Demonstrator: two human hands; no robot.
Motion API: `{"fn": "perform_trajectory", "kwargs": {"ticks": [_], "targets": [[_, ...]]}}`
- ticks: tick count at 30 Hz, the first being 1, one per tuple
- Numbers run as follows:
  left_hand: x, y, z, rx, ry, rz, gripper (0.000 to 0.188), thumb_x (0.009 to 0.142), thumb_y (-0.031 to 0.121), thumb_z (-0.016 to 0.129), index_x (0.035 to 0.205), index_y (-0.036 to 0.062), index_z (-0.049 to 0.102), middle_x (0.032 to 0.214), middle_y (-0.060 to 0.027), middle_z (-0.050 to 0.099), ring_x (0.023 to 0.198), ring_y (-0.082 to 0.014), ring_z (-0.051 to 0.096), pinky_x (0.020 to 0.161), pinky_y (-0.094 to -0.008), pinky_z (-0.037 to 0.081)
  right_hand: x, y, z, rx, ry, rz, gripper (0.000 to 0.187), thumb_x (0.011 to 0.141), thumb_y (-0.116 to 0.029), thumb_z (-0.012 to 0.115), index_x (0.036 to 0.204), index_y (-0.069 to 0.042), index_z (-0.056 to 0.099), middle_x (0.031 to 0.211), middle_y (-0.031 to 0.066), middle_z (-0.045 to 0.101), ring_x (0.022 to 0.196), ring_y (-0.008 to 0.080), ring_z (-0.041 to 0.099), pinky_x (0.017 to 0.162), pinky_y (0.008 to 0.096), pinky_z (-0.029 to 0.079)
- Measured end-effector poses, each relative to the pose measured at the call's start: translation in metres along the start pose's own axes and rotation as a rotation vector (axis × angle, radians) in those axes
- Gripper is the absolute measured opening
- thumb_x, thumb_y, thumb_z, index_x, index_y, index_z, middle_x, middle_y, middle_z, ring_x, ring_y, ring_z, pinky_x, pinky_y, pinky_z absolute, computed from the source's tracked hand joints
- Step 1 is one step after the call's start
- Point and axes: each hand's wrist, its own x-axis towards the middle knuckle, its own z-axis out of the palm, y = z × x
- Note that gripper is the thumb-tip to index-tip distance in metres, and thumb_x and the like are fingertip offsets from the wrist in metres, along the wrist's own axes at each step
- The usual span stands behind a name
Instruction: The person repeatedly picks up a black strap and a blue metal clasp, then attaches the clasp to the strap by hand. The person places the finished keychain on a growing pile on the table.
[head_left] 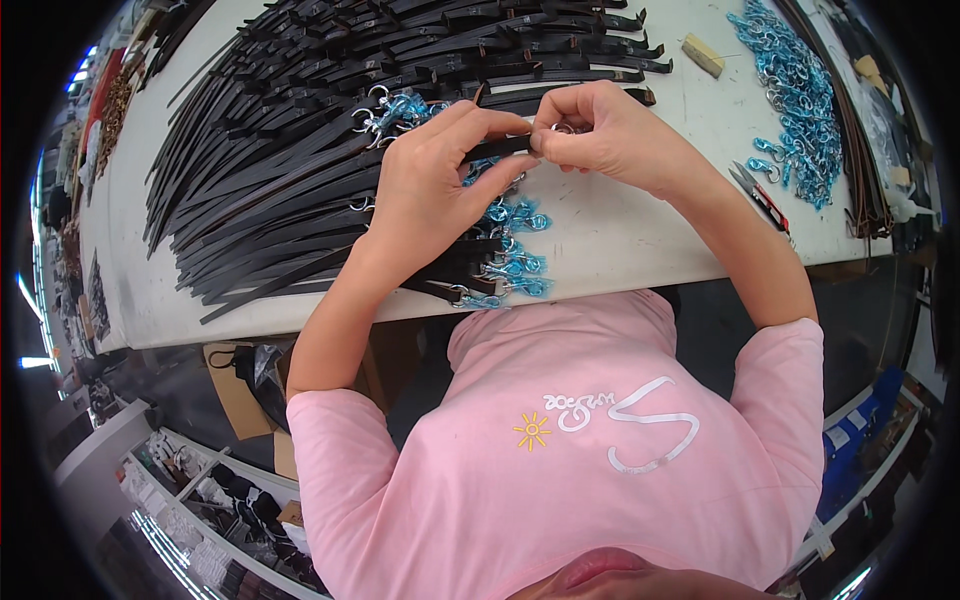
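**Black strap [490, 150] pinched between two hands, upper centre**

The left hand [430, 175] has its thumb and fingers closed on the strap near its end. The right hand [615, 140] pinches the tip, thumb against forefinger, with a silver ring [563, 128] showing among its curled fingers. Many black straps [270, 150] spread over the tabletop [620, 245] from the upper left to the centre, some ending in blue-wrapped metal clasps [520, 265]. At upper right lie a heap of blue-wrapped hardware [800, 100], red-handled snips [762, 198] and a tan block [702, 55].
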Motion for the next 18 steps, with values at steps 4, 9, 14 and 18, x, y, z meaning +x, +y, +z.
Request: {"fn": "perform_trajectory", "kwargs": {"ticks": [4, 9, 14, 18], "targets": [[0.001, 0.000, 0.002, -0.028, 0.020, 0.019, 0.018, 0.082, 0.006, 0.080, 0.100, 0.0060, 0.075, 0.086, 0.0025, 0.069, 0.059, -0.0011, 0.044, 0.047, -0.0199, 0.028, -0.001, -0.003, -0.002, 0.017, -0.008, 0.001, 0.022, 0.084, -0.024, 0.072, 0.085, -0.003, 0.069, 0.074, -0.0008, 0.061, 0.069, 0.0077, 0.059, 0.062, 0.0238, 0.044], [0.000, -0.004, 0.001, -0.035, 0.018, 0.021, 0.018, 0.082, 0.004, 0.080, 0.099, 0.0046, 0.075, 0.084, 0.0019, 0.069, 0.060, -0.0005, 0.046, 0.047, -0.0199, 0.027, -0.002, -0.001, -0.001, 0.070, -0.021, 0.015, 0.019, 0.090, -0.023, 0.068, 0.089, -0.004, 0.067, 0.074, -0.0020, 0.061, 0.069, 0.0054, 0.056, 0.062, 0.0218, 0.043], [-0.003, -0.006, -0.002, -0.089, 0.049, 0.002, 0.019, 0.080, 0.004, 0.080, 0.098, 0.0051, 0.075, 0.084, 0.0004, 0.069, 0.059, -0.0044, 0.049, 0.047, -0.0215, 0.031, -0.010, 0.000, -0.009, 0.195, -0.082, -0.029, 0.022, 0.098, -0.021, 0.063, 0.110, -0.002, 0.069, 0.082, 0.0014, 0.066, 0.076, 0.0074, 0.061, 0.067, 0.0231, 0.049], [-0.004, -0.005, -0.002, -0.075, 0.051, -0.002, 0.020, 0.080, 0.007, 0.079, 0.099, 0.0077, 0.075, 0.081, -0.0021, 0.067, 0.054, -0.0125, 0.050, 0.048, -0.0252, 0.039, -0.010, 0.006, -0.012, 0.171, -0.131, -0.062, 0.030, 0.098, -0.023, 0.065, 0.115, 0.001, 0.068, 0.091, 0.0034, 0.068, 0.080, 0.0085, 0.063, 0.073, 0.0235, 0.053]]}}
